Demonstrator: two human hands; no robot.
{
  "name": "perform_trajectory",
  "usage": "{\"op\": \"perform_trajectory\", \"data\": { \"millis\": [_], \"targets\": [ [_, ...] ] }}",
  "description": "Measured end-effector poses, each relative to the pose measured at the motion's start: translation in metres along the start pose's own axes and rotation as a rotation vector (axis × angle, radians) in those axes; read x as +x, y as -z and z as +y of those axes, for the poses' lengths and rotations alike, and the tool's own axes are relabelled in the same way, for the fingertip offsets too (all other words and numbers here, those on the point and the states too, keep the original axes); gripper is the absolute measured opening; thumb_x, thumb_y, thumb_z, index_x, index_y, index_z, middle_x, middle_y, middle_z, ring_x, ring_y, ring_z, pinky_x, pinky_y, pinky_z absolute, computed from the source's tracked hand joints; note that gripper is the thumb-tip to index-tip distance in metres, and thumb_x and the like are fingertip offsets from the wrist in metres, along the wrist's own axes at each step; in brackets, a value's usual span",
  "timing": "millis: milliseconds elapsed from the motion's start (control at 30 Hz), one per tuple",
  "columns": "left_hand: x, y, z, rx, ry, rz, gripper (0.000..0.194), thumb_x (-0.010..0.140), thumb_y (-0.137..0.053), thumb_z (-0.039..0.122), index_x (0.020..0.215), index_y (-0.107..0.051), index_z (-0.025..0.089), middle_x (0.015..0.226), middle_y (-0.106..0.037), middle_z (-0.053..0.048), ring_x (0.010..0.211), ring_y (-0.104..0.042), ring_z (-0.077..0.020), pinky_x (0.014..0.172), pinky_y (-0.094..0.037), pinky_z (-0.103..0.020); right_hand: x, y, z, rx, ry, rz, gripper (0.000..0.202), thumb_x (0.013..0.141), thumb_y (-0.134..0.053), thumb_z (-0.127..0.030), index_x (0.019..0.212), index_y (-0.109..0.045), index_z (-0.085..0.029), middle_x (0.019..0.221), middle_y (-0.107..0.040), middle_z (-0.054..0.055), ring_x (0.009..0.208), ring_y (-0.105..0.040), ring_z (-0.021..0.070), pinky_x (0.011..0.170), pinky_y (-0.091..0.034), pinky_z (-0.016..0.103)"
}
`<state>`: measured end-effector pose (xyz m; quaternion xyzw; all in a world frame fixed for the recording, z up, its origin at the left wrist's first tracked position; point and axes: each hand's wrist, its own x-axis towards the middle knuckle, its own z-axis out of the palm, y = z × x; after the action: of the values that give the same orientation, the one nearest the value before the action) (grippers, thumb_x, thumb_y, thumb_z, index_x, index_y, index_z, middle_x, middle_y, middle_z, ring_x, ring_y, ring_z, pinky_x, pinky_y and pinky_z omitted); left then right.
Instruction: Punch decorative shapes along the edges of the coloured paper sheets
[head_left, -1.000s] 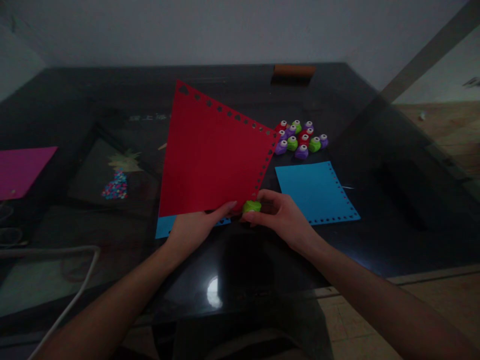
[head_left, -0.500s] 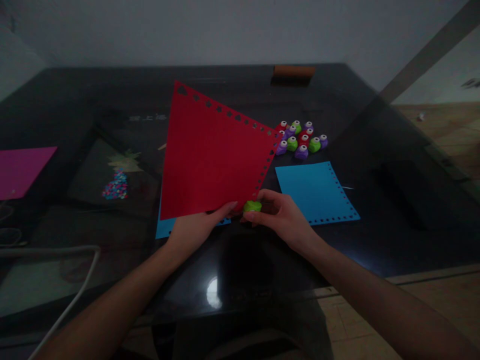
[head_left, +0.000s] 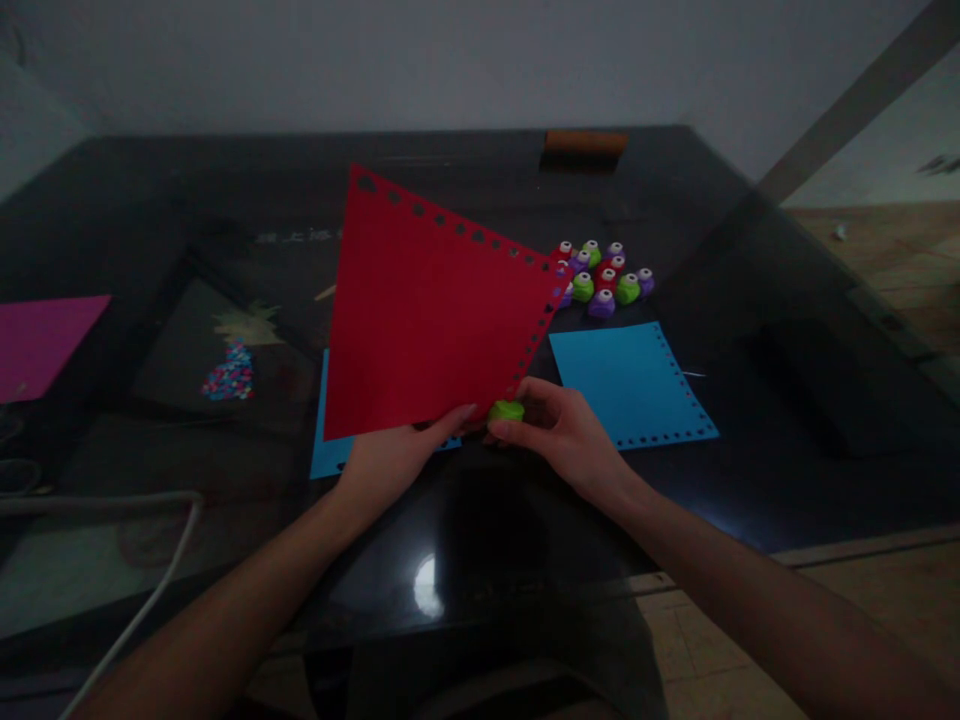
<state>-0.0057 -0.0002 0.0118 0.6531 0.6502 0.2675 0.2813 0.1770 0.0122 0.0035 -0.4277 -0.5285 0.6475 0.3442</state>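
A red paper sheet (head_left: 435, 320) is raised off the table, with shapes punched along its top and right edges. My left hand (head_left: 401, 445) grips its lower edge, thumb in front and the other fingers mostly hidden behind the paper. At the sheet's lower right corner, my right hand (head_left: 559, 420) is closed on a small green craft punch (head_left: 507, 412). Behind the red sheet, partly covered, lies a blue sheet (head_left: 327, 458). Right of my right hand rests another blue sheet (head_left: 626, 385) with holes along its right and bottom edges.
Several red, green and purple craft punches (head_left: 601, 303) cluster beyond the right blue sheet. A brown roll (head_left: 585, 143) lies at the back. Punched-out bits (head_left: 229, 376) form a pile at left, near a pink sheet (head_left: 46, 345). A white tube (head_left: 169, 570) bends across the left front.
Both hands keep their hold and hardly move. The red sheet shifts very slightly, and the whole view drifts a little.
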Motion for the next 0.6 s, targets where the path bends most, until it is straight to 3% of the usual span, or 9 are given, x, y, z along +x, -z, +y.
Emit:
{"op": "perform_trajectory", "data": {
  "millis": [333,600],
  "targets": [
    [0.003,-0.006,0.004,-0.058,-0.009,0.071,0.027,0.076,-0.058,0.041,0.095,-0.068,0.024,0.086,-0.074,-0.005,0.105,-0.062,-0.0270,0.098,-0.042,-0.041,0.003,0.001,0.003,0.053,0.012,0.025,0.031,0.066,-0.076,-0.036,0.087,-0.062,-0.017,0.081,-0.068,0.003,0.072,-0.064,0.0159,0.070,-0.051,0.030],
    [0.010,-0.012,0.004,-0.098,-0.056,0.130,0.019,0.076,-0.059,0.034,0.088,-0.068,0.022,0.086,-0.074,-0.005,0.108,-0.060,-0.0253,0.098,-0.041,-0.038,0.007,0.001,0.005,0.113,0.058,0.041,0.029,0.066,-0.076,-0.030,0.087,-0.062,-0.017,0.084,-0.068,0.002,0.071,-0.064,0.0143,0.068,-0.053,0.029]
  ]
}}
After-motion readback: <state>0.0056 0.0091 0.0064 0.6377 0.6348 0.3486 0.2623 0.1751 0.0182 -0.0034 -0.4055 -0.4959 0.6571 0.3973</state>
